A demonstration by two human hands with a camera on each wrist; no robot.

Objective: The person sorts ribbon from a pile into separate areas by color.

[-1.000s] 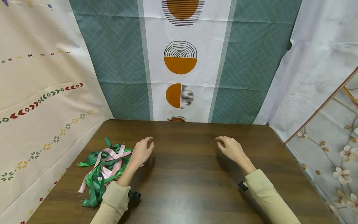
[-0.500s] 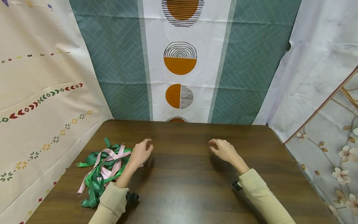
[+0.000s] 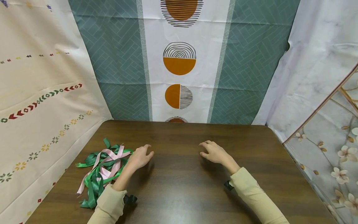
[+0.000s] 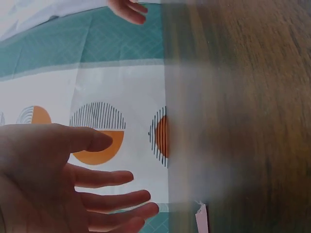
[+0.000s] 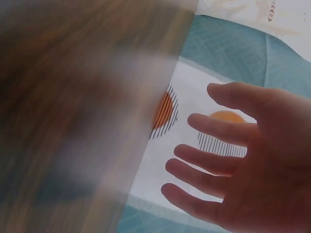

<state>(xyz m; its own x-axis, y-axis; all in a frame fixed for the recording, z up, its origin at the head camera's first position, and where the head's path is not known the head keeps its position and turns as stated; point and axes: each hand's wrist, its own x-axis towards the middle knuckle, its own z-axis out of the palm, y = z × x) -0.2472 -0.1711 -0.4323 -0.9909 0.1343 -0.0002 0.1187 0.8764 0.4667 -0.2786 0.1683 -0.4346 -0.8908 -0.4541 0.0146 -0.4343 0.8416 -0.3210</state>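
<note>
A tangled heap of green and pink ribbons [image 3: 96, 182] lies on the left part of the wooden table [image 3: 179, 186]. Over the heap's right edge is my left hand [image 3: 139, 158], its fingers spread and nothing in them. Part of the heap is hidden under that forearm. My right hand [image 3: 214, 152] hovers above the table right of centre, also holding nothing. In the left wrist view, the left hand [image 4: 73, 179] shows its thumb apart from the fingers, with a pink ribbon end [image 4: 201, 219] at the bottom. The right wrist view shows the right hand [image 5: 243, 150] with fingers extended.
A patterned teal and white cloth [image 3: 179, 77] hangs behind the table's far edge. A cream cloth [image 3: 42, 109] hangs at the left, and a marble-look floral cloth [image 3: 316, 109] at the right. Dark wrist devices [image 3: 130, 199] sit at the cuffs.
My right hand has moved left, toward the middle of the table. My left hand has dipped slightly toward me, its fingers spreading a little. The ribbons lie as before.
</note>
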